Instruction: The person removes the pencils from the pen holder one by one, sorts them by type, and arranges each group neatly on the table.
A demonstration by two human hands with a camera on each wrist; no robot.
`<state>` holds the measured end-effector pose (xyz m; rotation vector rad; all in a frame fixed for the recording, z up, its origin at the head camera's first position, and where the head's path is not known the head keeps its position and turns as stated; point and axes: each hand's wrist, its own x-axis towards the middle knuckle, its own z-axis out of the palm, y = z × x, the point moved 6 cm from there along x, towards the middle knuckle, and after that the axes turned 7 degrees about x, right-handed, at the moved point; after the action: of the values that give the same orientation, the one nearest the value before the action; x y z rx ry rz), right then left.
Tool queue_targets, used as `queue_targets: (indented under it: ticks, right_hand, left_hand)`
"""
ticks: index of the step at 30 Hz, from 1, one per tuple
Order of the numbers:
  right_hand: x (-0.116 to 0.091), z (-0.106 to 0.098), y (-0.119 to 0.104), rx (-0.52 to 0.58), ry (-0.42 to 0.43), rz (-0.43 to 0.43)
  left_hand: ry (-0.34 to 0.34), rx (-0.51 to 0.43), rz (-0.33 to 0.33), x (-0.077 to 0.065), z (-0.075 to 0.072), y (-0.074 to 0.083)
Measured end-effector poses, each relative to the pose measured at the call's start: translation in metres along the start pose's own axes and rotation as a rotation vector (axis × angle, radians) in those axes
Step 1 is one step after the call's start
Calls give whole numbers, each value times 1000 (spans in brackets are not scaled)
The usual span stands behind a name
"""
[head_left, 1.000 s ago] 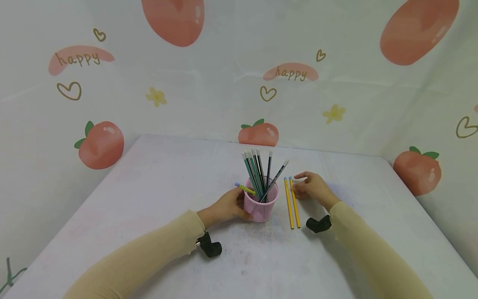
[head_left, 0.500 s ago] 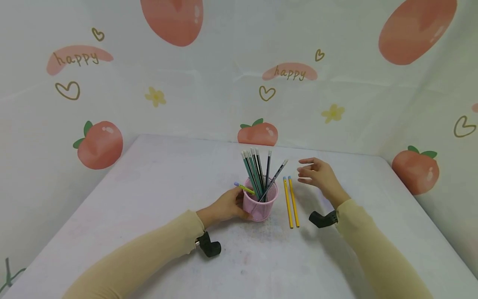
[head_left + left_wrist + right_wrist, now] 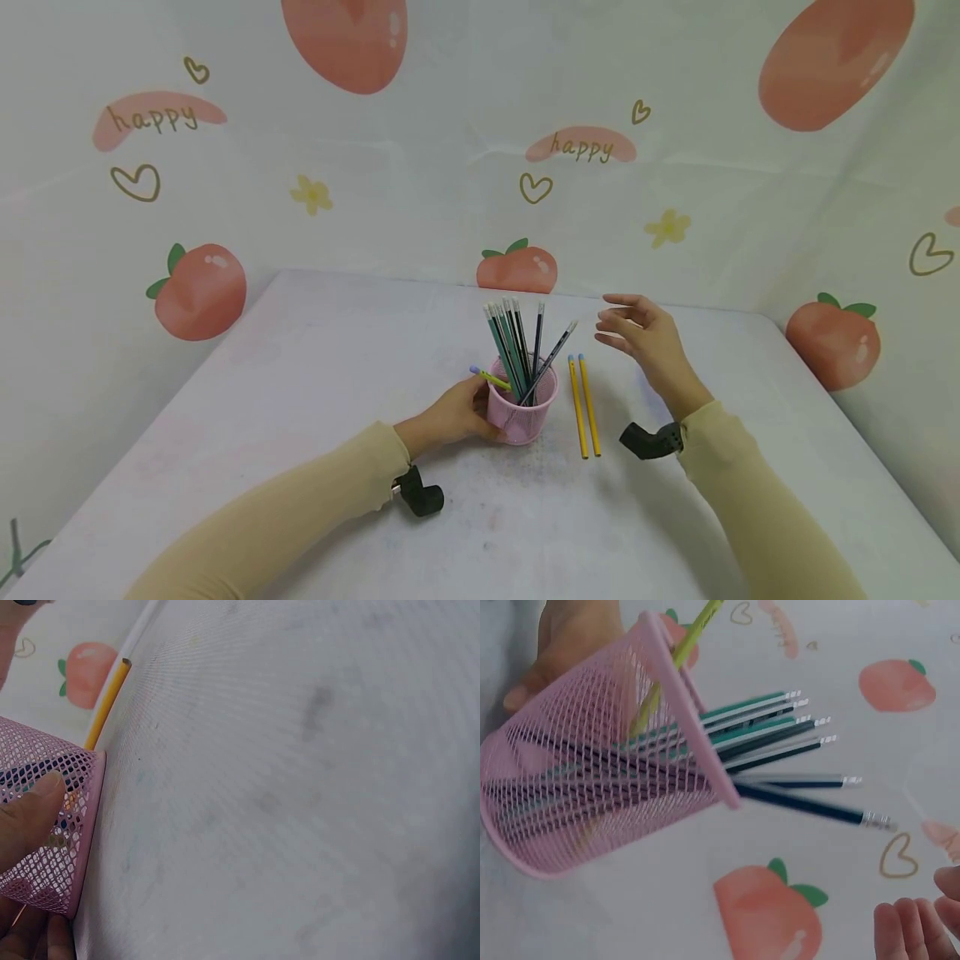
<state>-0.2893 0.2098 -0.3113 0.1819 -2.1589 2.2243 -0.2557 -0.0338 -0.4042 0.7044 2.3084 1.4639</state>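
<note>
A pink mesh pencil holder (image 3: pixel 517 427) stands upright on the table, gripped at its left side by my left hand (image 3: pixel 450 414). The thumb (image 3: pixel 30 817) presses the mesh in the left wrist view. Several dark and green pencils (image 3: pixel 765 750) with white eraser ends lean inside it. One yellow-green pencil (image 3: pixel 491 377) tilts out over the left rim. To the right of the holder, two yellow pencils (image 3: pixel 577 408) with blue ends lie side by side. My right hand (image 3: pixel 648 342) is raised beyond and to the right of them, fingers loosely bent, holding nothing.
The white table (image 3: pixel 337 350) meets a white backdrop (image 3: pixel 420 167) printed with peaches, hearts and flowers. A black wrist camera (image 3: pixel 422 493) sits at the left cuff, another black camera (image 3: pixel 651 440) at the right cuff.
My right hand has moved up and away from beside the yellow pencils, which stay on the table. The left hand and the pencil holder have kept their place.
</note>
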Motion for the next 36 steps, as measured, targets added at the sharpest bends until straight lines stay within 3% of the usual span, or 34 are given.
queue_targets:
  ticks: [5,17,36]
  right_hand:
    - [-6,12,-12,117,-58,-100]
    - [-22,42,-22,116,-170,-220]
    - [-36,80,-7,-32,-239,-232]
  left_hand:
    - [2,-6,-14,0,0,-1]
    - [9,-6,-23,-1,0,-1]
    - [-8,-20,-38,1,1,-5]
